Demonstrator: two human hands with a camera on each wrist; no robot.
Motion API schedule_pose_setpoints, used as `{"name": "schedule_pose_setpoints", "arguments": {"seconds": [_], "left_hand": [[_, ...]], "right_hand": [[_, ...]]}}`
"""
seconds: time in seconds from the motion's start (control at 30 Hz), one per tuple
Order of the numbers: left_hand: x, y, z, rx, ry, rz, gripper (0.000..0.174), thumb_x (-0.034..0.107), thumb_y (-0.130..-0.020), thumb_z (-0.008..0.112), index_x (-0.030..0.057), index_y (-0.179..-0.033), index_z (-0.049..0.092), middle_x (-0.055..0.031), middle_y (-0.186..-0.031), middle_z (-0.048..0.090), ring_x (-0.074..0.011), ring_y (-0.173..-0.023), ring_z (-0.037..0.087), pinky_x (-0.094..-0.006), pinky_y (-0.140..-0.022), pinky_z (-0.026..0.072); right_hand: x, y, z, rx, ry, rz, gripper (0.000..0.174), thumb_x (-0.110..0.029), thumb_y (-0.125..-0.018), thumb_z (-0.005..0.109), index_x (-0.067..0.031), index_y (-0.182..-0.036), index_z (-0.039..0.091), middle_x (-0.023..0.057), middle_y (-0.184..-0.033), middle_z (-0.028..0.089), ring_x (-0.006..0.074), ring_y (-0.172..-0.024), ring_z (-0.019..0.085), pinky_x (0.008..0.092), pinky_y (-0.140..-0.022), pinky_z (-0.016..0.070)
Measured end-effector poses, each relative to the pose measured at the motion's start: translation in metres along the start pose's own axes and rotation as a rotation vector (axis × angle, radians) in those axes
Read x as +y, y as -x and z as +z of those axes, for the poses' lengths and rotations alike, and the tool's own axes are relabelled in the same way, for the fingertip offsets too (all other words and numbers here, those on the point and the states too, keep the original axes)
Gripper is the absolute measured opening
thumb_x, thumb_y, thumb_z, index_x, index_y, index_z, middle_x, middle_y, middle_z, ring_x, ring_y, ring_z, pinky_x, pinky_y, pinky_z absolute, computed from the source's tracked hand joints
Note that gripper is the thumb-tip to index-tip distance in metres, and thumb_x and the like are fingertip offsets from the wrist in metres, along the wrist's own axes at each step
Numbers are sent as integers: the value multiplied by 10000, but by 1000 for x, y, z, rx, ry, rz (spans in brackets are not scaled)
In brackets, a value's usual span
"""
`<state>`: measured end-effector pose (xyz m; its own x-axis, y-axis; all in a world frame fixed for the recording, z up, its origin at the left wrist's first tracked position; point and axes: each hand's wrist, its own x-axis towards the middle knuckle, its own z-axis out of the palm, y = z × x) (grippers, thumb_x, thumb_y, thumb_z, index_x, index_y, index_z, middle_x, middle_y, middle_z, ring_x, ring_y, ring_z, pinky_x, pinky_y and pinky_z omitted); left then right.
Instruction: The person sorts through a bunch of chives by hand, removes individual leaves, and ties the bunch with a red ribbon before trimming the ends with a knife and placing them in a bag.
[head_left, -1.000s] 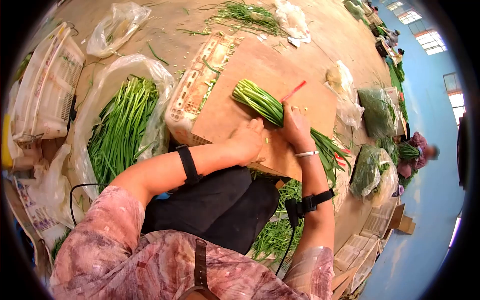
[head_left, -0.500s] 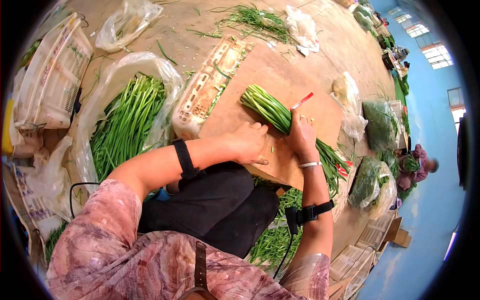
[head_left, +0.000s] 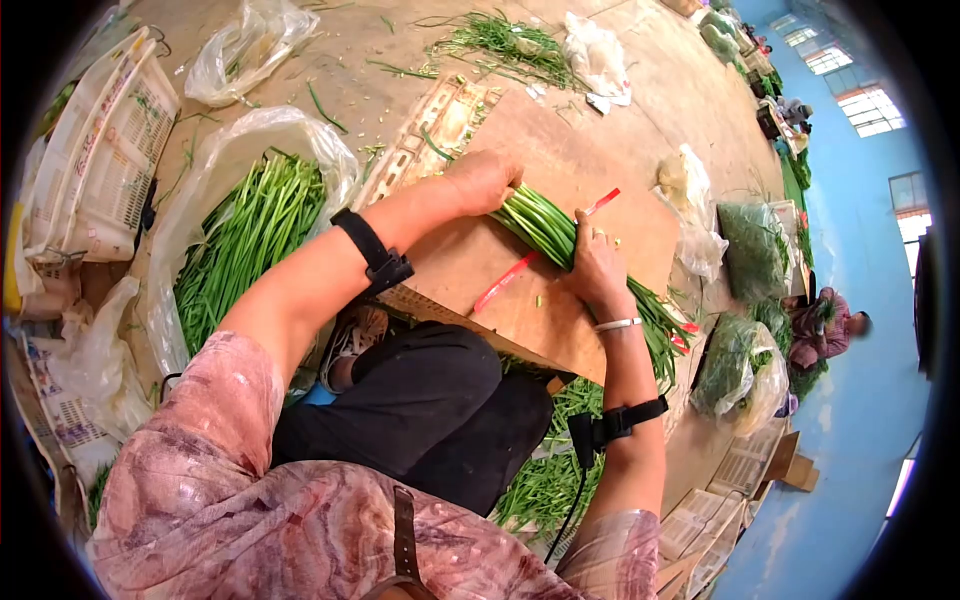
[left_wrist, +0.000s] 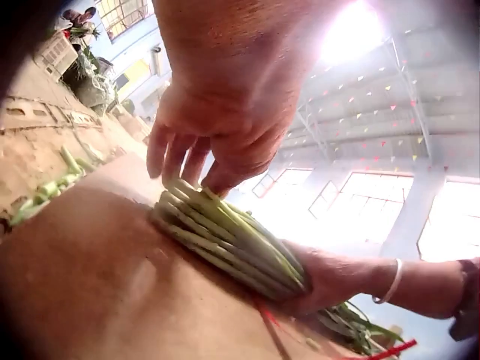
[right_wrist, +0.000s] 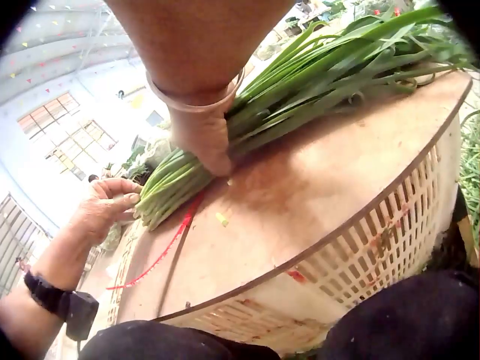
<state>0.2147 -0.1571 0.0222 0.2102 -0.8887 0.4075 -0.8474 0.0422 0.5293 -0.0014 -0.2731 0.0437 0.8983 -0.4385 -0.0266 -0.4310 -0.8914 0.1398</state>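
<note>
A bundle of long green stalks point(head_left: 541, 226) lies slantwise on a brown board point(head_left: 450, 270). My right hand point(head_left: 598, 268) grips it around the middle, thumb and fingers wrapped over it. At the pale cut ends is my left hand point(head_left: 482, 182); in the left wrist view its bent fingertips touch the stalk ends point(left_wrist: 217, 232), and the right wrist view shows thumb and forefinger of the left hand point(right_wrist: 101, 206) pinching them. A red strip point(head_left: 505, 281) runs under the bundle, its other end sticking out beyond it. Leafy tops trail past my right wrist.
An open plastic bag of green stalks point(head_left: 255, 235) stands at the left, beside stacked white crates point(head_left: 110, 165). The board rests on an upturned pale crate point(right_wrist: 360, 259). Loose stalks point(head_left: 510, 45) and plastic bags lie on the floor beyond. Another person point(head_left: 825, 325) sits far right.
My left hand has moved from the board's near side up to the cut ends of the bundle, uncovering the near part of the red strip. My right hand keeps its grip.
</note>
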Motion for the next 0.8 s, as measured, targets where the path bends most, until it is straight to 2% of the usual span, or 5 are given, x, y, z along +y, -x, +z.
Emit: {"name": "schedule_pose_setpoints", "arguments": {"seconds": [0.03, 0.27, 0.47, 0.63, 0.8], "left_hand": [[-3, -3, -1, -202, 42, -122, 119, 86, -708, 627, 41, -815, 604, -137, -838, 582, -316, -809, 575, -368, -696, 465], [-27, 0, 3, -43, 64, 253, 106, 40, -704, 600, 14, -776, 527, -137, -862, 552, -307, -831, 556, -370, -704, 451], [-25, -4, 1, -170, 198, 163, 158, 66, -696, 658, 32, -784, 532, -105, -922, 555, -298, -857, 548, -354, -721, 442], [-22, -22, -10, -498, 181, -39, 95, 24, -634, 618, 5, -654, 527, -113, -784, 590, -261, -687, 573, -346, -590, 451], [-35, -23, -5, -465, 273, 11, 90, 45, -628, 589, -7, -627, 515, -115, -740, 587, -218, -620, 556, -333, -547, 446]], "right_hand": [[1, -1, -1, -1, 0, 1, 872, -191, -629, 721, -48, -1354, 257, 186, -955, 573, 335, -892, 576, 461, -809, 432], [-1, -2, -7, -17, -152, -14, 1091, -172, -558, 756, -85, -1417, 88, 210, -948, 563, 357, -860, 570, 439, -782, 448], [0, -1, -10, -75, -139, 7, 1109, -179, -549, 767, -128, -1422, 85, 209, -949, 556, 366, -864, 562, 440, -777, 448], [-3, -1, -14, -77, -149, 15, 1155, -206, -528, 795, -134, -1424, 69, 210, -959, 557, 368, -886, 556, 448, -814, 431], [-4, 2, -19, -82, -159, -1, 1197, -269, -514, 822, -131, -1424, 58, 221, -986, 558, 370, -902, 553, 451, -839, 417]]}}
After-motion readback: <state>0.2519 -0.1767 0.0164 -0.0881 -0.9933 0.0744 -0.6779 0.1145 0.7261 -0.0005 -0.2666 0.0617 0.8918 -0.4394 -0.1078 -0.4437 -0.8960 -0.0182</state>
